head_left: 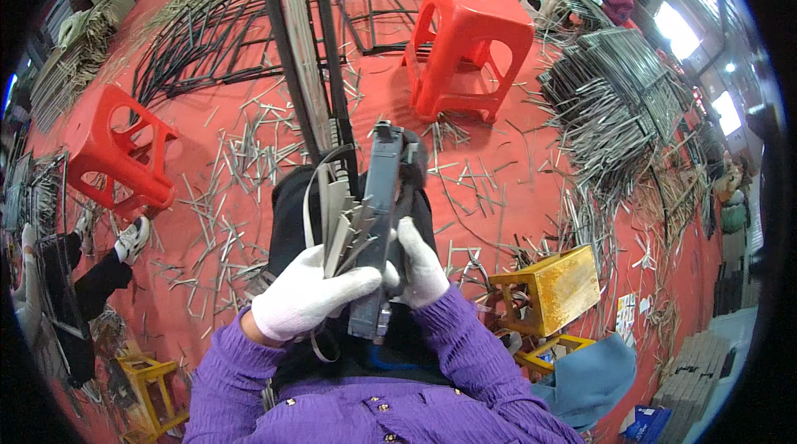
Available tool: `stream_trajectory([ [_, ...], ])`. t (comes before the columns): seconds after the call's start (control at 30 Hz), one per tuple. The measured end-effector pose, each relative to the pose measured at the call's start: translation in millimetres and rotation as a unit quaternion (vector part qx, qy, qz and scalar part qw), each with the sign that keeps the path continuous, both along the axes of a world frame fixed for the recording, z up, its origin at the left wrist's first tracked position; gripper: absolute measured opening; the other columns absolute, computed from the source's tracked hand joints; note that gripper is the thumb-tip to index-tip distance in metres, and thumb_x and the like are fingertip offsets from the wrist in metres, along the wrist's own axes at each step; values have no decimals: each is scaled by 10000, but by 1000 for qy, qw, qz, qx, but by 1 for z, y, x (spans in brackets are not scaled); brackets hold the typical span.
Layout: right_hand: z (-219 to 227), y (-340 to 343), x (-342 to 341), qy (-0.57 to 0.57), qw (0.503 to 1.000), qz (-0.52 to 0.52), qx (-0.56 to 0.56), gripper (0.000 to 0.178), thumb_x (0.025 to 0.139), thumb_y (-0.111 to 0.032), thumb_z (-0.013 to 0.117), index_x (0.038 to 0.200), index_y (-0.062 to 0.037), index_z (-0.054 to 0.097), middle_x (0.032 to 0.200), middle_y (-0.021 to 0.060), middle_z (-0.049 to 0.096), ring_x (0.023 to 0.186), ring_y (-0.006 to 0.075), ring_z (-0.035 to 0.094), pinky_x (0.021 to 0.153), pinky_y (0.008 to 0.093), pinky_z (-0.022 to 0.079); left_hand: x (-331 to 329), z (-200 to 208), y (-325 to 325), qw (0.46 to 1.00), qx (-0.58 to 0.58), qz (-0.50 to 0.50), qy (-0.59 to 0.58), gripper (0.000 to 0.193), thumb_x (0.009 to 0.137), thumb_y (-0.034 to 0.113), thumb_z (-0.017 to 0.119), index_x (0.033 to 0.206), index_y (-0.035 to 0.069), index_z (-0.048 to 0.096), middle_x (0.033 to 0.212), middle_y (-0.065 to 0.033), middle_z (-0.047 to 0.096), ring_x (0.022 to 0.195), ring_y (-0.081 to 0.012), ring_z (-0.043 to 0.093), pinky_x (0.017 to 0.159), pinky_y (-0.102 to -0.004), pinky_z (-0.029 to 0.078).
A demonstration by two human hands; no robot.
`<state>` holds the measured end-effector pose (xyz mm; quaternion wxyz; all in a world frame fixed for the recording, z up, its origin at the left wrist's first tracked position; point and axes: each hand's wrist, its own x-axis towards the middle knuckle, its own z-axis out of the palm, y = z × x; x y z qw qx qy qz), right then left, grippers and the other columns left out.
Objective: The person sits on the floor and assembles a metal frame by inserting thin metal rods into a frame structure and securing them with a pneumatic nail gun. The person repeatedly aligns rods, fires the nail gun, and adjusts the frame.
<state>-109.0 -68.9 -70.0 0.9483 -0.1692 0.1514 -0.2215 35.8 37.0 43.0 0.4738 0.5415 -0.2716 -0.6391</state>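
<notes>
My left hand (311, 293), in a white glove, is closed around a bunch of flat grey-beige strips (339, 228), its thumb lying against the tool beside them. That tool is a long grey staple gun (378, 203), held upright over my lap. My right hand (422, 265), also gloved, grips it from the right side; the fingers behind it are partly hidden. A dark rectangular frame (290, 45) leans up from my lap, its lower end next to the strips. A thin pale strip (308, 211) loops out beside my left hand.
Red stools stand ahead (473, 37) and at left (120, 145). Cut strips litter the red floor (249, 132), with a large strip pile (614, 103) at right. Dark frames (207, 45) lie beyond. A yellow stool (548, 290) is near my right; another person's leg (108, 269) is at left.
</notes>
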Motion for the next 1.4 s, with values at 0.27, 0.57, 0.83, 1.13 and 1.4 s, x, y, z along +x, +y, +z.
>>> stream_trajectory([
  [0.27, 73, -71, -61, 85, 967, -110, -213, 399, 974, -344, 599, 1287, -117, 502, 754, -18, 483, 545, 108, 455, 605, 332, 509, 49, -14, 0, 992, -46, 119, -1, 325, 1065, 396, 358, 1185, 128, 497, 1023, -33, 595, 522, -57, 354, 488, -229, 305],
  [0.57, 86, -75, -92, 471, 700, -139, -518, 281, 808, -29, 749, 1062, -5, 631, 859, -10, 649, 763, 73, 574, 688, 251, 477, 73, -28, -13, 988, -52, 106, -104, 223, 996, 260, 535, 1057, 61, 615, 697, 32, 556, 549, -50, 435, 538, -223, 376],
  [0.83, 39, -39, -60, 417, 694, -182, -558, 203, 815, 11, 717, 1012, -19, 678, 941, 14, 674, 846, 117, 627, 776, 292, 501, 92, -17, -56, 922, -101, 107, -358, 205, 918, 197, 664, 977, 5, 705, 699, 8, 615, 651, -69, 554, 611, -252, 449],
  [1.13, 4, -38, -50, 370, 649, -161, -645, 448, 839, 60, 627, 1274, -34, 569, 1010, 119, 711, 879, 176, 700, 792, 298, 548, 76, -26, -70, 829, -186, 172, -499, 192, 846, 144, 702, 991, 19, 710, 735, -164, 660, 639, -241, 656, 617, -340, 495],
  [1.4, 46, -37, -36, 323, 545, -90, -768, 653, 726, -62, 758, 1352, -58, 572, 936, 161, 727, 842, 275, 739, 734, 330, 565, 76, -25, -69, 835, -185, 173, -489, 166, 861, 133, 684, 939, -13, 691, 708, -39, 622, 675, -83, 546, 637, -284, 469],
])
